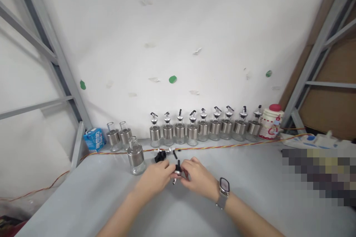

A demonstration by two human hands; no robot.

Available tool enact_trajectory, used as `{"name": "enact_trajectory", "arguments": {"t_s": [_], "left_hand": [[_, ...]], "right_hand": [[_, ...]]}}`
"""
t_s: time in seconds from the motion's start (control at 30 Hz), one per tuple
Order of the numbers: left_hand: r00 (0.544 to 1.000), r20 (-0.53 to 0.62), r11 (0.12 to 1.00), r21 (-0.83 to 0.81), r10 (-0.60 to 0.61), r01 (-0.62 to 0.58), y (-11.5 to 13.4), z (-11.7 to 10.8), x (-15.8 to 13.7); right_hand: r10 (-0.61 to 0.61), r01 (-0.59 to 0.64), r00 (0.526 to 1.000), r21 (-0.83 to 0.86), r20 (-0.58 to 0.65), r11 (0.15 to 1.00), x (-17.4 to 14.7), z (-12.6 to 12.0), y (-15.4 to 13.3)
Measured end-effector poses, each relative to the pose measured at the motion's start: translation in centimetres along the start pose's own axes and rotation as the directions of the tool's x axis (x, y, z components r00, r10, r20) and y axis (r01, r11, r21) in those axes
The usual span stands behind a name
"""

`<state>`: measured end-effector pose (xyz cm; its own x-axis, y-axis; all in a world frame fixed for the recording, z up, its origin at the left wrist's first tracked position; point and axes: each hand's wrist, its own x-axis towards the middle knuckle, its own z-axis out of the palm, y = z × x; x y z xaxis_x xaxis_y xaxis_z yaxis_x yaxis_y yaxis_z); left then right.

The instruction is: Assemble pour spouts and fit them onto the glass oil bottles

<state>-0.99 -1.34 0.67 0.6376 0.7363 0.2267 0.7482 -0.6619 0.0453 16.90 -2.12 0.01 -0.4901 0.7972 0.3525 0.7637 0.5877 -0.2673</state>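
Both of my hands meet over the grey table around a pourer stopper (178, 170) with a silver collar and black parts. My left hand (160, 174) pinches it from the left side. From the right, the fingers of my right hand (197, 177) close on it too; a watch sits on that wrist. Just behind my left hand lie loose pourer parts (160, 156), black and silver. An uncapped glass bottle with a steel sleeve (136, 157) stands to the left of my left hand.
Two more uncapped bottles (113, 137) stand at the back left beside a blue carton (95, 140). Several bottles with pourers (192, 131) line the wall. A white jar with a red lid (272, 122) ends the row. A twisted cord (214, 147) crosses the table (250, 192).
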Motion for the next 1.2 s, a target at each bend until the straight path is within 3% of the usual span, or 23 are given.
{"name": "enact_trajectory", "arguments": {"t_s": [0.27, 0.63, 0.8, 0.9, 1.0, 1.1, 1.2], "left_hand": [[0.986, 0.112, 0.984, 0.116, 0.122, -0.135, 1.0, 0.9, 0.0], [0.989, 0.094, 0.989, 0.083, 0.114, -0.121, 1.3, 1.3, 0.1], [0.999, 0.051, 0.994, -0.106, -0.004, 0.009, 1.3, 0.7, -0.1], [0.989, 0.050, 0.951, -0.274, -0.137, 0.145, 1.6, 0.1, -0.3], [0.980, 0.060, 0.903, -0.381, -0.191, 0.200, 1.8, 0.0, -0.3], [0.986, 0.035, 0.942, -0.293, -0.161, 0.164, 1.7, 0.1, -0.2], [0.999, 0.002, 0.996, -0.079, -0.049, 0.049, 1.4, 0.4, -0.2]], "right_hand": [[-0.041, 0.080, 0.977, -0.180, 0.209, 0.980, -0.5, -1.0, -0.6], [-0.064, 0.098, 0.969, -0.133, 0.237, 0.986, -0.9, -1.7, 0.0], [-0.043, 0.060, 0.980, -0.084, 0.192, 0.995, -1.0, -2.0, 0.2], [-0.045, 0.044, 0.985, 0.007, 0.168, 0.999, -0.9, -2.3, 0.2], [-0.041, 0.020, 0.984, 0.125, 0.172, 0.992, -0.8, -2.4, 0.5], [-0.034, 0.012, 0.986, 0.133, 0.163, 0.991, -0.7, -2.3, 0.7], [-0.048, 0.049, 0.988, -0.002, 0.146, 0.999, -0.5, -2.0, 0.5]]}}
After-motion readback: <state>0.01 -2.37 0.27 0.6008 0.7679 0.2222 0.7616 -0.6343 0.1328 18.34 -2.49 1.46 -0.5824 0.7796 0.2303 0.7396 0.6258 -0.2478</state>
